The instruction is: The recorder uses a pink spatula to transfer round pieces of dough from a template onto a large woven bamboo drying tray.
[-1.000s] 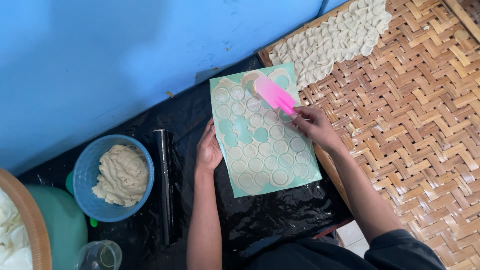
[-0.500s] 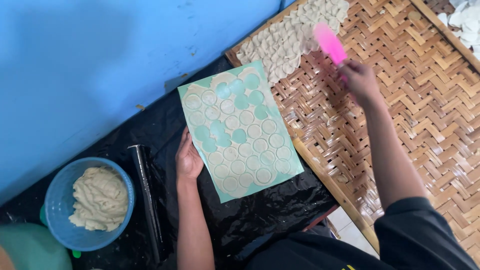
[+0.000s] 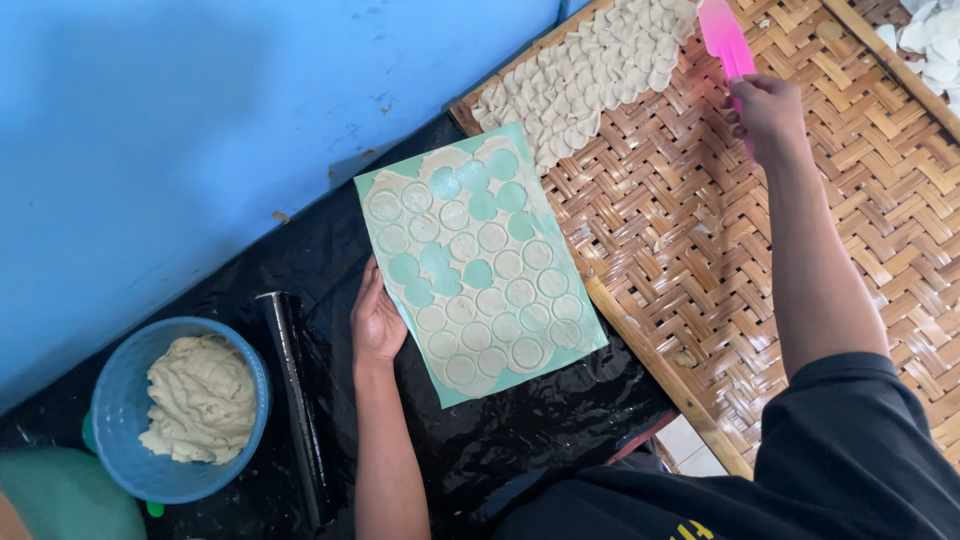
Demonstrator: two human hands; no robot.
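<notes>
Lifting dough rounds off a green sheet with a pink spatula

Scanning from the far left: a blue bowl [image 3: 130,400] holds a lump of pale dough [image 3: 200,398], sitting on black plastic sheeting [image 3: 560,420] on the floor. Just beside it lies a dark rolling pin [image 3: 292,390], lengthwise.

Left hand [image 3: 376,318] rests flat on the lower left edge of the green sheet [image 3: 575,340], fingers loosely spread, pinning it down, gripping nothing. The sheet carries rolled dough cut into rows of circles; several rounds near the top and middle are already gone, showing bare green.

Right of the sheet, a woven bamboo tray [image 3: 700,250] has a pile of cut dough rounds [image 3: 580,80] at its upper left corner.

Right hand [image 3: 768,112] is over the tray, well apart from the sheet, fingers closed around the handle of the pink spatula [image 3: 722,35], blade pointing up toward the pile.

Handling judgement: rounds look thin, soft, light, likely sticky and easy to tear or stretch. Best taken from underneath with the blade slid flat, not pinched. Spatula looks light and flexible; hold at the handle as shown.
</notes>
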